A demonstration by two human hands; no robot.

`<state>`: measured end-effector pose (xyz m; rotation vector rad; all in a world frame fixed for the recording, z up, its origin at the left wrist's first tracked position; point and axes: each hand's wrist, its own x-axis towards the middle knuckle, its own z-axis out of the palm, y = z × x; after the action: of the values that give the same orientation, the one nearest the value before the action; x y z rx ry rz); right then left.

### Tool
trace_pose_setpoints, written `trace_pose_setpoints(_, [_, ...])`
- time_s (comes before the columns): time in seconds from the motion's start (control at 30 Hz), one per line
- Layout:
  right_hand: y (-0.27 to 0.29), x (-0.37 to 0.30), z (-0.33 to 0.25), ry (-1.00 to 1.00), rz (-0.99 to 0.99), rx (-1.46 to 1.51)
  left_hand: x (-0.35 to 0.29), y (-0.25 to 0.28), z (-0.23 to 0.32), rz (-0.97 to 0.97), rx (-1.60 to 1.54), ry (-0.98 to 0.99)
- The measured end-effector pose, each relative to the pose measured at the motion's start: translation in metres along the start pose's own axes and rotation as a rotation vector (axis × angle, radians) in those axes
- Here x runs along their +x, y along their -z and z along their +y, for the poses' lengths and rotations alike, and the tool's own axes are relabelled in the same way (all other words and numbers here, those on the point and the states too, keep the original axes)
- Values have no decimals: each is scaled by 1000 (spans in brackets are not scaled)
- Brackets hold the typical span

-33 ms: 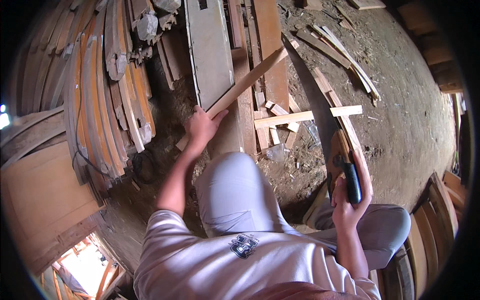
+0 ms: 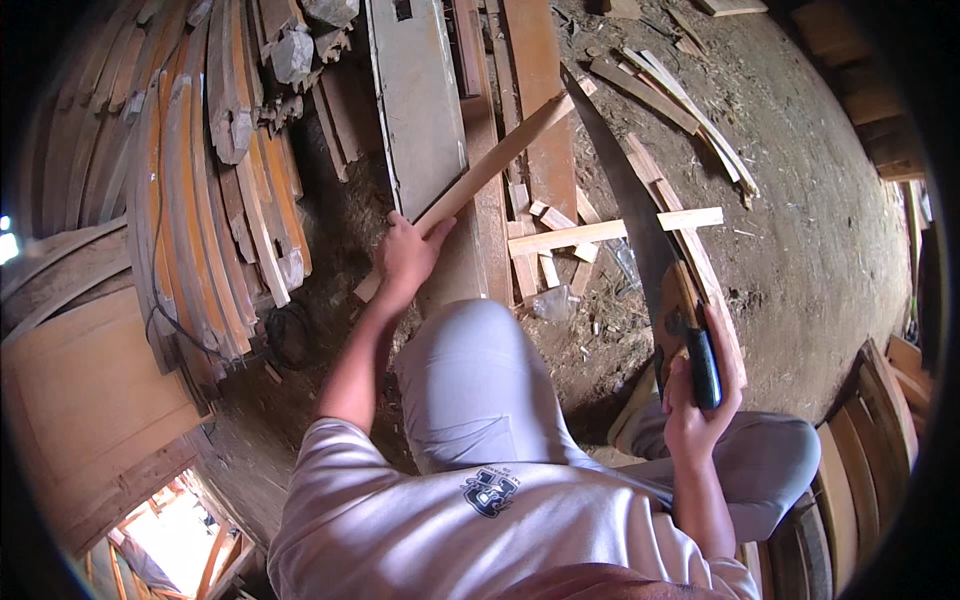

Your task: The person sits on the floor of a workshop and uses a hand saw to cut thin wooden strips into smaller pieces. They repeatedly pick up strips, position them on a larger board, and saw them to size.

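My left hand (image 2: 407, 250) is closed around the near part of a narrow wooden strip (image 2: 500, 158), which slants away to the right across the boards. A handsaw (image 2: 622, 165) with a long dark blade is in my right hand (image 2: 690, 405). My fingers wrap its handle, which shows a black grip (image 2: 704, 368). Near its tip, the blade meets the strip's far end; a short bit of wood shows beyond it. Beside the blade runs a long wooden batten (image 2: 690, 240), and I cannot tell whether my right hand touches it.
Under the strip lie a grey panel (image 2: 420, 110) and a brown board (image 2: 540, 120). Small offcuts (image 2: 565, 240) are strewn between the boards and the saw. Long slats (image 2: 185, 200) are stacked at left. Thin strips (image 2: 700, 120) lie far right; curved wooden pieces (image 2: 860, 450) stand near right.
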<state>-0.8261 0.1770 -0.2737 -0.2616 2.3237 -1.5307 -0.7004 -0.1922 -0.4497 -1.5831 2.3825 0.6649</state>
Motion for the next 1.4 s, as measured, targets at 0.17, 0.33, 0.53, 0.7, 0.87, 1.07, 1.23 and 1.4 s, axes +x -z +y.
trace_pose_setpoints(0.17, [2,-42,-11,-33,104,-17,16,-8,3,409,162,-673])
trace_pose_setpoints(0.33, [3,-90,-19,-38,219,-138,45,16,20,206,288,-1039])
trace_pose_setpoints(0.53, [-7,-96,-34,-65,273,-97,47,8,23,217,354,-1086])
trace_pose_setpoints(0.7, [-48,-69,-40,-111,240,215,43,2,27,245,288,-1044])
trace_pose_setpoints(0.87, [-89,-39,-6,-55,140,188,47,4,26,271,336,-1071])
trace_pose_setpoints(1.07, [-113,-42,-4,-93,57,204,46,2,22,226,298,-1085])
trace_pose_setpoints(1.23, [-115,-71,-2,-51,26,125,55,-13,10,315,288,-1118])
trace_pose_setpoints(1.4, [-127,-86,10,156,85,58,69,-24,1,482,125,-1185])
